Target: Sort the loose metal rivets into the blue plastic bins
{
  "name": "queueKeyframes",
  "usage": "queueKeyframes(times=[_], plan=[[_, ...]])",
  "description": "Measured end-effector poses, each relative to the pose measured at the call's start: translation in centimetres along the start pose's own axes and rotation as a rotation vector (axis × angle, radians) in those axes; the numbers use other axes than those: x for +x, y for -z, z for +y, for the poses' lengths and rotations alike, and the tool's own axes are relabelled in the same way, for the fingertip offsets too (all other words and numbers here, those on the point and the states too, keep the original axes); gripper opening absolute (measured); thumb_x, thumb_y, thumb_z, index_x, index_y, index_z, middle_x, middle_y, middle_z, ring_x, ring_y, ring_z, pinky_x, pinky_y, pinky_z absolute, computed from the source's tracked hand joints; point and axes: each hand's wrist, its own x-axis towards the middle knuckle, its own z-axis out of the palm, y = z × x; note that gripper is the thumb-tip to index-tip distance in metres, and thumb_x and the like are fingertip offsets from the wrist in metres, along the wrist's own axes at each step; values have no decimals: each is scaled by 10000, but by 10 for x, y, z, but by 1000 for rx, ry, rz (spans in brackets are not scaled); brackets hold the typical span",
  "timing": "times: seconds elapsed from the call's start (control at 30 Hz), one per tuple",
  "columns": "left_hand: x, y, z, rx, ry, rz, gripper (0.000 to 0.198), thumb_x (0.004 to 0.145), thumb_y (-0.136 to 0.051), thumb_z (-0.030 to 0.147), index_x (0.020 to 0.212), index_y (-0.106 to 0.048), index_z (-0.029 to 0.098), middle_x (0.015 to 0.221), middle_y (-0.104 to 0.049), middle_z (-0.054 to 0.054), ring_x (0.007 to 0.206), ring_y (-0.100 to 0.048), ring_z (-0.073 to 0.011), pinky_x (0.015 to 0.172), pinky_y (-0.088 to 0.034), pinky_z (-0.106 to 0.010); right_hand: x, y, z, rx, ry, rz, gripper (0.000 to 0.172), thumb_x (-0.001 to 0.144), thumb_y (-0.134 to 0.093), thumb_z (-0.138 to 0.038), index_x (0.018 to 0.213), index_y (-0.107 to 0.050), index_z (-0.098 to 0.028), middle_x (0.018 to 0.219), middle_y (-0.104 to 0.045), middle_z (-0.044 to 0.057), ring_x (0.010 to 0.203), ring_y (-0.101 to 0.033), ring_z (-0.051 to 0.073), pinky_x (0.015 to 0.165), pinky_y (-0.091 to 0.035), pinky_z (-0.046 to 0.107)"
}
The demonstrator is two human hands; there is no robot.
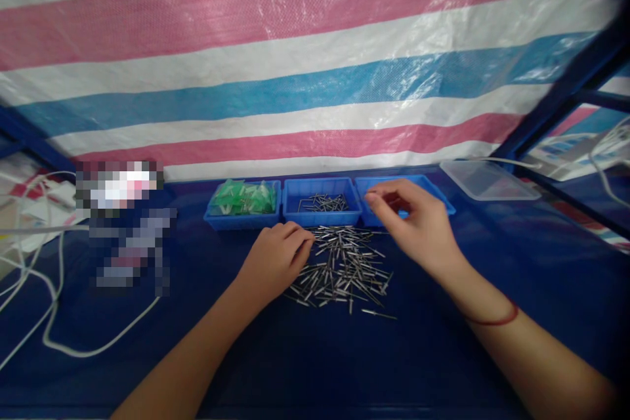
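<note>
A loose pile of metal pop rivets [347, 269] lies on the dark blue table. At its upper left edge is my left hand [280, 256], fingers curled and thumb close to the forefinger; whatever they grip is hidden. My right hand [418, 223] hovers over the front of the right blue bin [428, 182], thumb and forefinger pinched together. I cannot make out anything between those fingertips. The hand covers much of that bin's inside. Behind the pile, the middle blue bin [319, 218] holds several thin metal pieces [329, 202] like the rivets.
The left blue bin [241, 223] contains green-tinted plastic packets [243, 198]. A clear plastic lid [487, 180] lies at the back right. White cables [54, 321] run along the left side, near a blurred-out patch. A striped sheet [305, 92] hangs behind the table.
</note>
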Motion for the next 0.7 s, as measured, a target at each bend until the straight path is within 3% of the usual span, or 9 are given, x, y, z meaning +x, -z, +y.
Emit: queueKeyframes(times=[0.1,0.27,0.53,0.7], plan=[[-1,4,-4,159,23,-79,181,924,-499,279,954,-661,203,981,-660,-37,893,-594,-209,752,-379,-339,11,14,18,-247,47,110,143,867,-574,-324,900,-647,-206,816,-656,41,643,-573,160,631,-453,315],[-3,5,-3,242,65,-176,144,885,-567,308,925,-660,207,960,-654,-32,886,-602,-216,731,-378,-339,15,17,34,-454,94,9,196,856,-571,-288,996,-641,-170,871,-653,77,659,-586,182,674,-464,344],[-2,-3,-5,276,35,-162,150,936,-513,267,935,-649,201,972,-645,-39,869,-591,-196,721,-380,-311,2,1,8,-307,191,-219,175,896,-528,-277,993,-629,-172,923,-648,64,725,-604,170,704,-482,318],[0,-3,-5,126,36,-80,164,956,-485,274,954,-625,189,964,-647,-32,873,-600,-182,744,-397,-305,-8,-8,-9,-167,248,-419,153,911,-509,-248,970,-633,-180,940,-663,63,815,-625,168,734,-494,304]])
